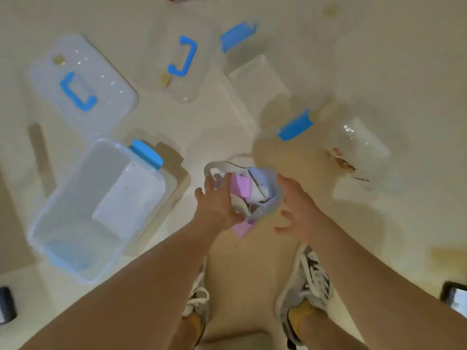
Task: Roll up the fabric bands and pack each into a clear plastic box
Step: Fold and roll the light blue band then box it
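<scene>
A tangle of fabric bands (249, 195) lies on the floor (379, 59) just ahead of two shoes (307, 281), between the left hand (217, 200), which touches it, and the right hand (299, 208) just beside it. To the left stands an open box (83, 210), with a lid (83, 84) lying flat behind it. A second lid (179, 64) lies further right, and another open box (255, 82) sits beyond the bands.
</scene>
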Demonstrator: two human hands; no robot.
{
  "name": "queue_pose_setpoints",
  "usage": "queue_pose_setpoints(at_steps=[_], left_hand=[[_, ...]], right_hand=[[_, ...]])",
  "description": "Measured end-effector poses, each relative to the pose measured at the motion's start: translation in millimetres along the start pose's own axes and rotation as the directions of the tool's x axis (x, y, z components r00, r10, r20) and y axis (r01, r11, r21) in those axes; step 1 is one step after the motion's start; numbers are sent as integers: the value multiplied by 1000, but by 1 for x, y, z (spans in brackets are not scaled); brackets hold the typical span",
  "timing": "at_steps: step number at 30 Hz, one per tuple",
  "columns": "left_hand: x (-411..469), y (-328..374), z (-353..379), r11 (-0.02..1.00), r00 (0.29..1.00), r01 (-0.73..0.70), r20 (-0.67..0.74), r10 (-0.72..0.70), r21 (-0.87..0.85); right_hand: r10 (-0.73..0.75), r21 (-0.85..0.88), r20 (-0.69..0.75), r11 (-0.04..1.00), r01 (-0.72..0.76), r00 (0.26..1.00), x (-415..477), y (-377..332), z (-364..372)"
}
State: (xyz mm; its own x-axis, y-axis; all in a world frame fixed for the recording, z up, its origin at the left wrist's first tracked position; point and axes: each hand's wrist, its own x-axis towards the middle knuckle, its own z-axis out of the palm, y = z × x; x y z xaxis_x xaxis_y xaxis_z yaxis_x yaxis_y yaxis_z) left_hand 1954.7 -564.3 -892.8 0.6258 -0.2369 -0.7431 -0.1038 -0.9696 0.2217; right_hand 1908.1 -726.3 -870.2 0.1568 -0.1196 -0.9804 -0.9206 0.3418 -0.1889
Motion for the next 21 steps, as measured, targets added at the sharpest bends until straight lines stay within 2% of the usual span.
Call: queue_pose_setpoints(at_steps=[2,4,5,6,7,9,10,11,12,13,15,16,17,18,19,21], left_hand=[[25,-9,36,991,998,62,-13,-64,-115],[37,-10,64,995,998,21,-52,-26,-101],[41,-5,64,991,998,62,34,-59,-115],[49,-5,69,988,998,57,41,-52,-141],[59,-5,62,973,984,81,170,-45,-214],[82,-9,46,938,989,62,148,-11,-342],[86,-14,33,924,986,-19,147,81,-383],[79,-14,13,868,969,36,230,90,-495],[83,-18,3,832,974,27,202,103,-554],[80,-21,-15,837,974,-2,187,124,-547],[61,-21,-58,800,966,24,221,137,-600],[56,-23,-77,776,968,23,207,140,-631],[41,-20,-99,729,967,9,190,167,-684],[22,-15,-120,678,963,-16,172,209,-735],[5,-13,-140,605,955,-53,136,262,-795],[-48,-6,-176,484,945,-110,59,320,-868]], right_hand=[[-16,7,-4,1000,16,1000,38,10,16],[-74,-6,-46,997,74,996,64,15,35],[-134,-85,-74,988,128,988,76,16,43],[-207,-191,-99,964,185,973,87,17,47],[-276,-319,-109,920,229,955,94,18,51],[-384,-501,-84,814,294,919,103,22,55],[-418,-516,-52,789,334,907,104,23,55],[-428,-518,-22,778,356,903,101,20,55],[-428,-500,48,772,393,903,97,16,55],[-426,-517,97,750,412,899,88,10,53],[-572,-514,59,686,516,818,67,-11,52],[-633,-404,18,703,585,774,48,-25,54],[-689,-228,72,693,684,721,25,-39,52],[-723,-184,94,663,725,685,-5,-50,49],[-730,-174,117,652,738,673,-34,-59,46],[-667,-149,236,693,705,706,-92,-73,43]])
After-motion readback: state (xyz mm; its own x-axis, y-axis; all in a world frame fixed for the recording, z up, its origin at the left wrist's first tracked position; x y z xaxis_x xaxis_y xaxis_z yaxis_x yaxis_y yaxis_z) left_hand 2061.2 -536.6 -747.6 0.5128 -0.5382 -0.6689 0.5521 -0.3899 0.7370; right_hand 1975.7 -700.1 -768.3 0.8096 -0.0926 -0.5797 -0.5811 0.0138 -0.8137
